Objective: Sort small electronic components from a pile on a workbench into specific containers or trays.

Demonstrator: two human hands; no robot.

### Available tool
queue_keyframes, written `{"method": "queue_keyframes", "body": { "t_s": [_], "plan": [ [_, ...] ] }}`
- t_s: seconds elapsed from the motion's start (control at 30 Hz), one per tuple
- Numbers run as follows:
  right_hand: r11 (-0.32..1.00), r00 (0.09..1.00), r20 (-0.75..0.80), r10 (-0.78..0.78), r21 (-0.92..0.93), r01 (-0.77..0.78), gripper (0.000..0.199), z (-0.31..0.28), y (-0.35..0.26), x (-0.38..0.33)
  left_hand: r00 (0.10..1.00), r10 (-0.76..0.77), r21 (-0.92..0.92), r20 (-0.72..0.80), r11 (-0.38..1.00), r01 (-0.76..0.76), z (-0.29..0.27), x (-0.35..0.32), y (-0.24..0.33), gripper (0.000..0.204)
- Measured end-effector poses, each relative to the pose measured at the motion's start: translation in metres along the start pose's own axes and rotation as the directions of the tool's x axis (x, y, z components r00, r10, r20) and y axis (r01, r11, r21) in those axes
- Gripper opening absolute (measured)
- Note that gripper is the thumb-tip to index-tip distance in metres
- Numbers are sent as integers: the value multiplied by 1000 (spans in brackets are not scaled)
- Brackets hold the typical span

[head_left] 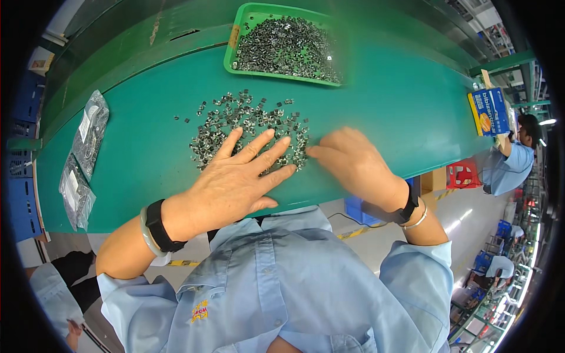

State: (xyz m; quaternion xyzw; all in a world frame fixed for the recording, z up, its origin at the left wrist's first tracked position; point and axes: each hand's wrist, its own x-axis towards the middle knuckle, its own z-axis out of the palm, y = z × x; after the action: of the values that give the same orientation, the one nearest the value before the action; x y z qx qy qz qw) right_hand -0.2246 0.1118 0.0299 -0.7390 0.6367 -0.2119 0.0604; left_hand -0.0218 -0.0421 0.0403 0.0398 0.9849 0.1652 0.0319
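A loose heap of small metal clips [250, 126] lies spread on the green work table [382, 100], right in front of the person. The left hand [235, 179] is flat on the near edge of the heap, fingers splayed wide, palm down, gripping nothing — just pressing on the clips. The right hand [353, 162] sits at the heap's right edge, fingers curled with the fingertips meeting the clips; whether a clip is pinched between them, I cannot tell. Further back on the table, a green plastic tray [235, 41] holds many more of the same clips. Off to the left — two clear plastic bags [88, 141] of parts lie one behind the other. At the far right edge stands a blue box [491, 109], with another person in a light blue shirt [509, 165] beside it.
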Motion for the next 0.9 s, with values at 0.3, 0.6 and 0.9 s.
{"method": "queue_keyframes", "body": {
  "t_s": [0.3,0.6,0.9],
  "plan": [
    [998,1000,-2,-27,-61,26,23,5,-12,2,998,-39,26,-41,999,40,1,0,2,62],
    [993,981,-156,116,25,-114,16,-1,-5,-4,993,-92,-6,-80,996,91,-11,-13,12,63],
    [952,930,-204,305,49,-301,15,-5,2,-25,961,-216,-62,-174,976,208,11,-45,32,64]
  ]
}}
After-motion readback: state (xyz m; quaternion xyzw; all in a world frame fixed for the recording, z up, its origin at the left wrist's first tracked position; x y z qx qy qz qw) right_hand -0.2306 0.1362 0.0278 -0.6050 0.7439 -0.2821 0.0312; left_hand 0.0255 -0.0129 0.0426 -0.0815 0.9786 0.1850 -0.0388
